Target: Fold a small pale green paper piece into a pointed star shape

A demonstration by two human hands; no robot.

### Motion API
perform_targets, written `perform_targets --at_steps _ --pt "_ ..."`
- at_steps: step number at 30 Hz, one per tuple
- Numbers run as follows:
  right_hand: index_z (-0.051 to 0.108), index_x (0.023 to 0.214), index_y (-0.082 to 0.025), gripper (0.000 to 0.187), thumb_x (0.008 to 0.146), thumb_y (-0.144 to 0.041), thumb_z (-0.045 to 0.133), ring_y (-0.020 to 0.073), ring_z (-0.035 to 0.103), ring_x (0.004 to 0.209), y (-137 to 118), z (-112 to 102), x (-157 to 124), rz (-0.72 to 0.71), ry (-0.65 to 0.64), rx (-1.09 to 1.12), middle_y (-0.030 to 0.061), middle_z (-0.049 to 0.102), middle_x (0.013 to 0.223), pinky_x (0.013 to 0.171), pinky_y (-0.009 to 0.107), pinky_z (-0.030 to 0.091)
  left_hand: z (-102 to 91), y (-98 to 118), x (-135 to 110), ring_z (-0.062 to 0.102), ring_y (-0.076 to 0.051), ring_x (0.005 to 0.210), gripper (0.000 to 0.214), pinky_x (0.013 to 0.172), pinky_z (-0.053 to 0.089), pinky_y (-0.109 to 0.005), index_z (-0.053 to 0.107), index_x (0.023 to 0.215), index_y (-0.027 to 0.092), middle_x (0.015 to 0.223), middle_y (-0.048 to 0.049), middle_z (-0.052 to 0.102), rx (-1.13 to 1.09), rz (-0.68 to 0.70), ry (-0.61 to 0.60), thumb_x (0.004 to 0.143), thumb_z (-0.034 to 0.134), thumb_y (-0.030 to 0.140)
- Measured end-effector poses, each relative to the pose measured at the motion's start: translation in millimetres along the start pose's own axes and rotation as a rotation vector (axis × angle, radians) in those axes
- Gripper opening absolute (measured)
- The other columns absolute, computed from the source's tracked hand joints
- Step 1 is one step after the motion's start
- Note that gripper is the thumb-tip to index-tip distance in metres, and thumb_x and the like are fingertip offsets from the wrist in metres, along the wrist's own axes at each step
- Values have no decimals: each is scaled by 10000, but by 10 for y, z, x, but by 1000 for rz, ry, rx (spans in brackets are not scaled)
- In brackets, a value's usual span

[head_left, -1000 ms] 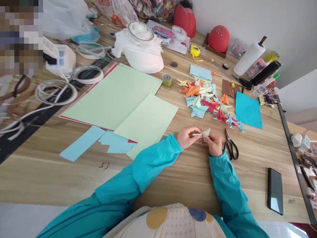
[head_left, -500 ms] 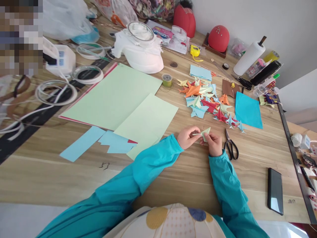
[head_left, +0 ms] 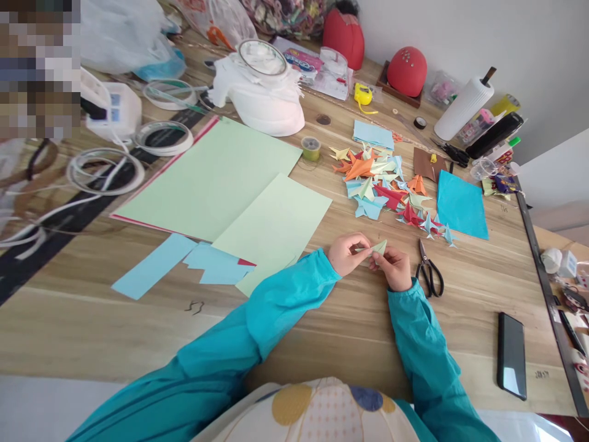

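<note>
A small pale green folded paper [head_left: 380, 247] is pinched between both hands, a little above the wooden table. My left hand [head_left: 348, 253] grips its left end with thumb and finger. From the other side my right hand [head_left: 392, 267] holds the near edge, fingers closed. Just right of that hand lie black-handled scissors [head_left: 429, 271], blades pointing away. Beyond the hands is a pile of folded paper cranes [head_left: 370, 175] in orange, red, pale green and blue.
Large pale green sheets [head_left: 271, 221] and blue paper strips [head_left: 154, 266] lie to the left. A bright blue square [head_left: 462, 204] is beside the cranes. A phone [head_left: 511, 355] rests at right. Cable coils [head_left: 105, 172], a thread spool [head_left: 310, 148] and a yellow tape measure [head_left: 363, 94] lie farther off.
The folded paper has turned and tilted lower between the fingers. My right hand has shifted slightly left, with its fingers closer to the left hand.
</note>
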State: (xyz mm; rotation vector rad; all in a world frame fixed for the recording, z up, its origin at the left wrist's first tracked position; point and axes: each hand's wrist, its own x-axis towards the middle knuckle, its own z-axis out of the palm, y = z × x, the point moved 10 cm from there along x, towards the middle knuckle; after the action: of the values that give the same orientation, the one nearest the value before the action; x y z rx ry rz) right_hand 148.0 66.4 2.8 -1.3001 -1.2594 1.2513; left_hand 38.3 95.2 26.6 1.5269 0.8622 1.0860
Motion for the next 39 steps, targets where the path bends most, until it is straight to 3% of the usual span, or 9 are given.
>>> perform_targets --at_steps 7,12,17,21,25,39 --pt "608 693 -161 220 717 -379 602 134 544 483 16 44 -6 -6 -29 -86 12 602 559 474 264 459 -17 -196 -25 545 -105 611 147 480 425 -183 499 713 147 672 -5 562 -88 -167 49 661 604 236" --pt "591 645 -159 233 718 -380 602 128 532 472 26 63 -18 -5 -51 -111 6 581 523 470 257 447 -2 -255 -38 497 -84 512 195 416 428 -178 476 752 157 604 28 503 -188 -254 41 705 562 326" --pt "595 657 -159 250 707 -404 606 134 543 468 1 28 -9 3 -11 -70 8 597 542 456 263 447 27 -212 -34 536 -99 568 258 461 450 -191 530 821 147 676 -3 562 -192 -236 3 749 510 394" --pt "589 658 -164 263 706 -422 601 130 529 460 -35 12 1 -10 7 -66 5 596 533 453 265 446 86 -161 -22 537 -103 591 228 524 441 -200 576 730 137 661 -9 592 -12 -158 -71 707 577 364" --pt "585 666 -163 282 704 -442 595 131 536 470 -25 -14 7 -1 22 -61 12 605 553 444 260 449 124 -195 -22 497 -86 506 246 468 394 -192 574 686 132 581 6 570 43 -153 -117 751 520 363" --pt "600 683 -158 254 727 -407 586 113 524 430 68 -7 20 33 -50 66 -2 589 529 424 241 426 233 -186 -58 549 -101 545 209 544 460 -223 559 705 120 597 -6 589 -312 -266 -195 678 615 320"
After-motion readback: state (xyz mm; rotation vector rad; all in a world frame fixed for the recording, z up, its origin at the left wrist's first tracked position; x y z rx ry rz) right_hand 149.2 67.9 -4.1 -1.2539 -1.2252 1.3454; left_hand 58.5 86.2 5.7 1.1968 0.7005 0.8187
